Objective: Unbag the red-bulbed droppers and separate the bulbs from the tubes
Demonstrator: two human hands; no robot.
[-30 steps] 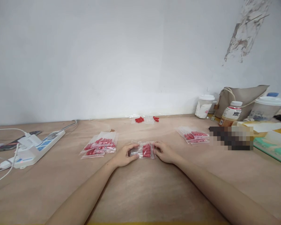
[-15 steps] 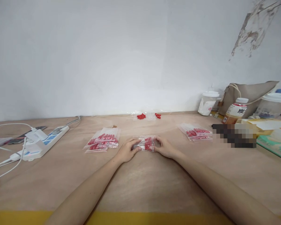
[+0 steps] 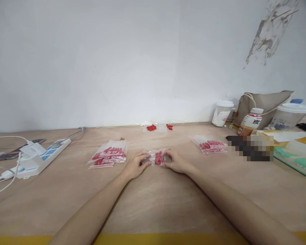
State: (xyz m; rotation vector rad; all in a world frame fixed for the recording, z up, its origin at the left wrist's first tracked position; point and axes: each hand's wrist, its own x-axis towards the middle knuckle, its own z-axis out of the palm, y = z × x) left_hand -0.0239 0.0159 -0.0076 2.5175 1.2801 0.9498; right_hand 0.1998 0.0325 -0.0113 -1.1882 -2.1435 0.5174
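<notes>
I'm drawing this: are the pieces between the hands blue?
No, the pieces in the bag between left hand and right hand are red.

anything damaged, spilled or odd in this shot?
Yes: a scarred, discoloured patch mars the wall at upper right; the rest looks mostly smooth. Also, pixelation masks a dark object on the table's right. No obvious spill.

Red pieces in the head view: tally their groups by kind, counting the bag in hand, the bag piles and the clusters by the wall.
Bag between the left hand and right hand: 1
Bag piles, bags overlapping: 2
Red clusters near the wall: 2
Total: 5 groups
</notes>
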